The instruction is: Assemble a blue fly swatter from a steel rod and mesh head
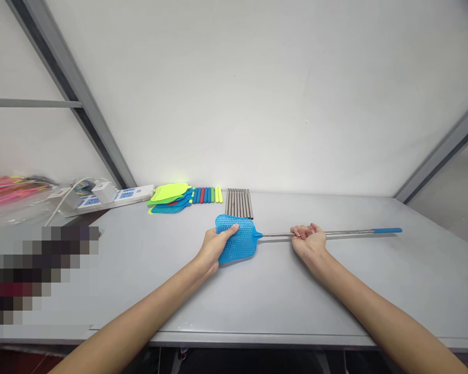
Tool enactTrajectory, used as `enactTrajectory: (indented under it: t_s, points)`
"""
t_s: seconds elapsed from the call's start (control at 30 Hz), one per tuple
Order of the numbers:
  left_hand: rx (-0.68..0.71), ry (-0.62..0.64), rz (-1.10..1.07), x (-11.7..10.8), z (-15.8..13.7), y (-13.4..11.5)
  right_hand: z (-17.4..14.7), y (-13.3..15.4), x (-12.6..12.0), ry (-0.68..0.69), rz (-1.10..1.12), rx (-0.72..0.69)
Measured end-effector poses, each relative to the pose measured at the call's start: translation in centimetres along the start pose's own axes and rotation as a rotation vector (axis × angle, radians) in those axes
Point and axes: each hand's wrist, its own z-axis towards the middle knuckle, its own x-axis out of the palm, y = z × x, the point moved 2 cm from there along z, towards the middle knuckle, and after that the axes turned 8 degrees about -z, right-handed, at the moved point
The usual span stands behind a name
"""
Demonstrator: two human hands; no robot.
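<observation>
A blue fly swatter [242,241] with a perforated paddle, a thin metal shaft and a blue grip lies across in front of me, its grip pointing right. My left hand [214,246] holds the left edge of the paddle, thumb on top and the other fingers hidden beneath. Around the middle of the shaft, my right hand [309,241] is closed with the palm side up and the fingers curled over. Behind the paddle, several metal tubes [238,202] lie side by side.
Left of the tubes is a row of coloured grips [206,195], then a stack of yellow, green and blue swatter paddles [169,193]. A white power strip [130,193] with plugs and a cable stands at the back left. Pink items in clear plastic [11,195] lie beyond it. A wall closes the table's back.
</observation>
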Motion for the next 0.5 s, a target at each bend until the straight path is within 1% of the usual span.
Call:
enactTrajectory:
  t_s: [0.27, 0.5]
  points:
    - [0.010, 0.040, -0.007, 0.21, -0.32, 0.18, -0.10, -0.15, 0.05, 0.032, -0.022, -0.004]
    - [-0.022, 0.058, -0.024, 0.14, -0.05, 0.13, 0.14, -0.19, 0.03, 0.061, -0.044, 0.020]
